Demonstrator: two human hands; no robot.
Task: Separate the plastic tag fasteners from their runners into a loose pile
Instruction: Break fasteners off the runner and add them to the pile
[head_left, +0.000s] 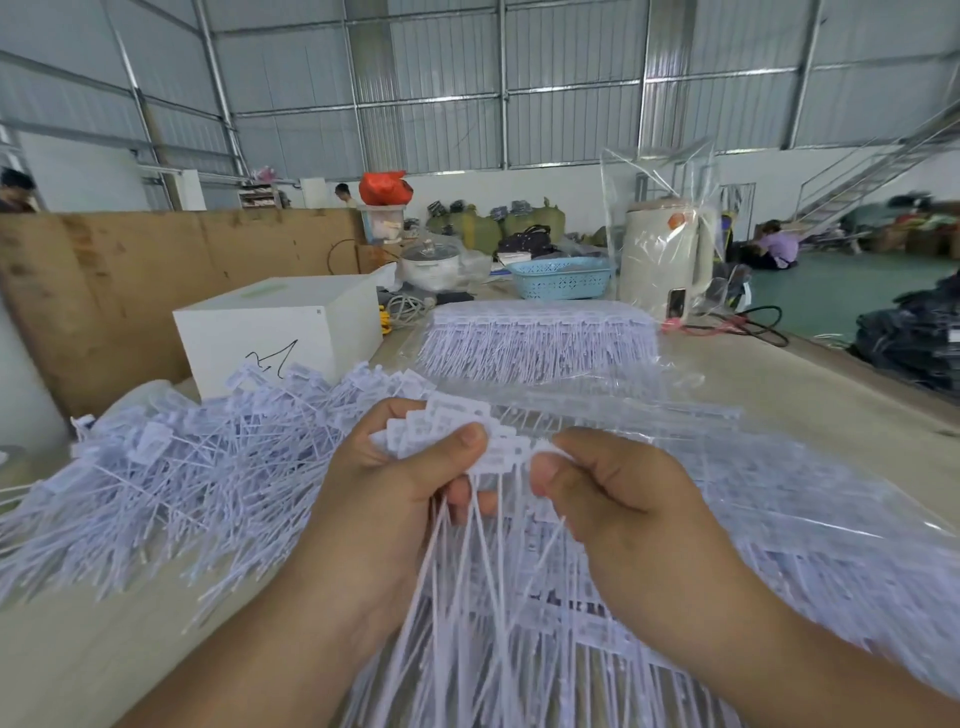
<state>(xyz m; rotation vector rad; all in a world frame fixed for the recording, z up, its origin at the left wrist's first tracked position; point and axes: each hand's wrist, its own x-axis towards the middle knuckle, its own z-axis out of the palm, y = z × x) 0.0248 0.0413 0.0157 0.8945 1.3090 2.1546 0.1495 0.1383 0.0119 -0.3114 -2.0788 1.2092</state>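
My left hand (387, 488) grips a fanned bunch of white tag fasteners (447, 423) by their flat heads, thumb on top, and their thin tails hang down between my wrists. My right hand (613, 493) pinches the end of the same strip (511, 449) just to the right of that thumb. A big loose pile of separated fasteners (171, 473) spreads over the table to the left. Under and right of my hands lie sheets of fasteners on their runners (779, 525) in clear plastic.
Another stack of joined fasteners (540, 340) lies further back. A white box (280, 327) stands at the left, a blue basket (563, 278) and a cream kettle in a bag (665, 254) behind. A cardboard wall lines the left side. People sit far off.
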